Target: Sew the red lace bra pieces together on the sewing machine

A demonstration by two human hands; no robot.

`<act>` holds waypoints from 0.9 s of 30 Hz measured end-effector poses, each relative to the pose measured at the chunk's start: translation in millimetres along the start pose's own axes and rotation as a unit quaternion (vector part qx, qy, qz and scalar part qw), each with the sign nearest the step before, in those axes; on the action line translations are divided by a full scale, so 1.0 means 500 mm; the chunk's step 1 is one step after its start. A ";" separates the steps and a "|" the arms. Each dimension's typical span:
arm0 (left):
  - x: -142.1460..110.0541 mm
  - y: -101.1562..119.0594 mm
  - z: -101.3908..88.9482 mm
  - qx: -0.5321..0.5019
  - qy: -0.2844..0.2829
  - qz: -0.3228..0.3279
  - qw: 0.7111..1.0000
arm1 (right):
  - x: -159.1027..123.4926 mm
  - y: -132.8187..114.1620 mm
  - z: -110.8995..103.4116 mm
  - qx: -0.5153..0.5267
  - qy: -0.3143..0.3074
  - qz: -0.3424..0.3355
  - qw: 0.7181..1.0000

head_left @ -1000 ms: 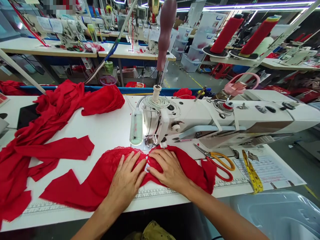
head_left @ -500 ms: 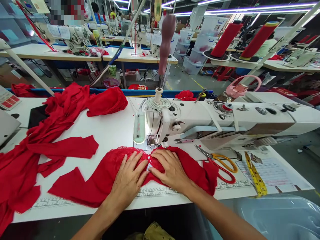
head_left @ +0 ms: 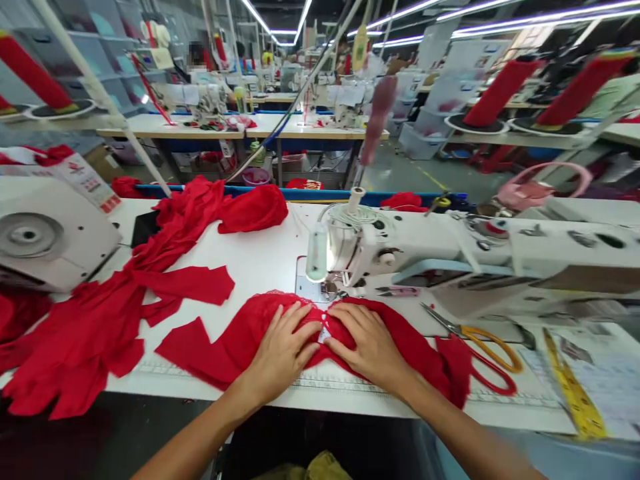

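Observation:
A red lace garment piece (head_left: 240,337) lies flat on the white table in front of the sewing machine (head_left: 450,257). My left hand (head_left: 283,350) rests on it with fingers stretched out, pressing the fabric down. My right hand (head_left: 370,343) lies flat on the same piece just to the right, its fingertips meeting those of the left at a small white spot near the needle area (head_left: 330,290). Neither hand grips anything.
A heap of red fabric pieces (head_left: 125,300) covers the table's left half. Orange-handled scissors (head_left: 475,337) and a yellow tape measure (head_left: 570,387) lie at the right. Another machine (head_left: 45,233) stands far left. Red thread cones (head_left: 500,90) and other workstations fill the background.
The view has swung left, bringing the left machine into sight. Both hands stay flat on the red lace piece in the same pose.

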State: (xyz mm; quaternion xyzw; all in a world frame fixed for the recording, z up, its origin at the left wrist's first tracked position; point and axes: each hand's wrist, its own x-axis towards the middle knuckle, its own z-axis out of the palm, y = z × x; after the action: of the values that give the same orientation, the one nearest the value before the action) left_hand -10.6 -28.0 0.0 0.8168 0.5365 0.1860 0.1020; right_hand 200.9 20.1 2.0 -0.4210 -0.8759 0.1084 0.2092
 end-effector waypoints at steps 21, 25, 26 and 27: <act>-0.006 0.020 0.017 0.151 0.069 0.151 0.974 | 0.014 -0.025 -0.036 -0.044 -0.051 -0.005 0.998; -0.001 0.024 0.011 0.151 0.068 0.146 0.975 | 0.024 -0.016 -0.045 -0.010 -0.051 -0.003 0.999; 0.000 0.025 0.010 0.149 0.069 0.143 0.976 | 0.030 -0.012 -0.046 -0.006 -0.041 -0.003 0.999; 0.001 0.025 0.010 0.147 0.070 0.140 0.977 | 0.036 -0.010 -0.046 -0.004 -0.029 -0.001 1.000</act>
State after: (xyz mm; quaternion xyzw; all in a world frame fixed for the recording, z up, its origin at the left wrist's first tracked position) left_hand 2.2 -32.3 0.2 0.8748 0.4440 0.1745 -0.0845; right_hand 197.9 31.3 29.3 -0.4174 -0.8826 0.1165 0.1822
